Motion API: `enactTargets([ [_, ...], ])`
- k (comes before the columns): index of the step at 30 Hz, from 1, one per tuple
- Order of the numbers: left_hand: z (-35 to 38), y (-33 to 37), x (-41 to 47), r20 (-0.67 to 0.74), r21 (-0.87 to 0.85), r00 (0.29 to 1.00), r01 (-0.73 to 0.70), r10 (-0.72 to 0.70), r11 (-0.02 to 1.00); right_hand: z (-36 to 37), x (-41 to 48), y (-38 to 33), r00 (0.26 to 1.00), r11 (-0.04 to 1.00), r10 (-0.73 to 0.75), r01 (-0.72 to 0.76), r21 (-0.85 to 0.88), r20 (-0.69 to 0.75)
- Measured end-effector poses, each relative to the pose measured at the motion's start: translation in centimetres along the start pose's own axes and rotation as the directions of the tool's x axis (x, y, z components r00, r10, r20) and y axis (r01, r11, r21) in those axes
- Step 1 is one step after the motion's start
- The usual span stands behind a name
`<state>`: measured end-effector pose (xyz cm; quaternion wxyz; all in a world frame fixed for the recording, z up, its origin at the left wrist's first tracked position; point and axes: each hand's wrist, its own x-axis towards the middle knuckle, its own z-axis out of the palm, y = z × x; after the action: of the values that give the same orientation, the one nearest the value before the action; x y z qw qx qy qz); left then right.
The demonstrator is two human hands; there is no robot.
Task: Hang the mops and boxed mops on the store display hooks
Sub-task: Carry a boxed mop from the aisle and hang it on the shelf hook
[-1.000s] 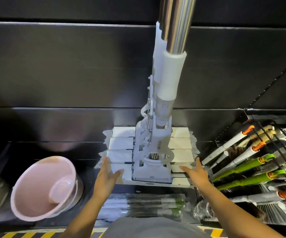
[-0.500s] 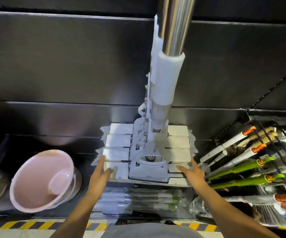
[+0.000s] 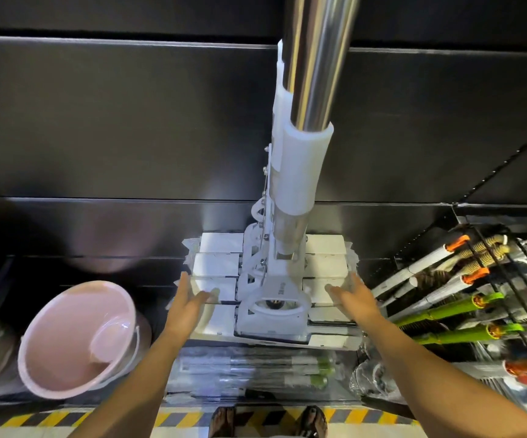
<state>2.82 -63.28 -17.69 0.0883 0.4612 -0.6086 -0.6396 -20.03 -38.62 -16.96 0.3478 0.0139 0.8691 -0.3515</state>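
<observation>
In the middle of the frame hang several white flat mops [image 3: 287, 235], one behind another, with their shiny metal handles running up out of the top edge and their white plastic-wrapped heads low in the centre, in front of a dark panelled wall [image 3: 113, 121]. The left hand [image 3: 189, 306] is at the left end of the mop heads with its fingers spread, and its fingertips seem to touch the plastic wrap, but I cannot tell if it really grips. The right hand [image 3: 355, 300] is at the right end, also spread and not closed around anything. Below the heads, in the lower centre, lie some wrapped mops [image 3: 252, 368] with green parts. At the lower left stands a pink bucket [image 3: 75, 339], tilted toward the camera. At the right side, brushes with green and orange handles [image 3: 451, 311] lie behind black wire hooks.
</observation>
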Motion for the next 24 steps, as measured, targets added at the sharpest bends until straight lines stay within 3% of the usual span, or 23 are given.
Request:
enactTargets([
  [6,0.1,0.7,2.4,0.022,0.027,0.994,0.103,-0.104,0.994,0.9,1.9,-1.7,0.996,0.985,0.046,-0.057,0.161,0.07],
  [10,0.4,0.9,1.9,0.033,-0.002,0.996,0.081,-0.081,0.997,2.1,6.4,2.0,0.998,0.972,0.0,-0.016,0.236,0.068],
  [17,0.0,-0.3,2.5,0.085,-0.09,0.989,0.129,-0.122,0.988,1.9,3.0,-0.3,0.999,0.986,0.033,-0.038,0.16,0.028],
  [24,0.7,1.6,1.6,-0.054,-0.055,0.998,0.036,-0.039,0.998,1.8,2.4,-1.3,0.999,0.978,0.019,-0.009,0.209,-0.046],
])
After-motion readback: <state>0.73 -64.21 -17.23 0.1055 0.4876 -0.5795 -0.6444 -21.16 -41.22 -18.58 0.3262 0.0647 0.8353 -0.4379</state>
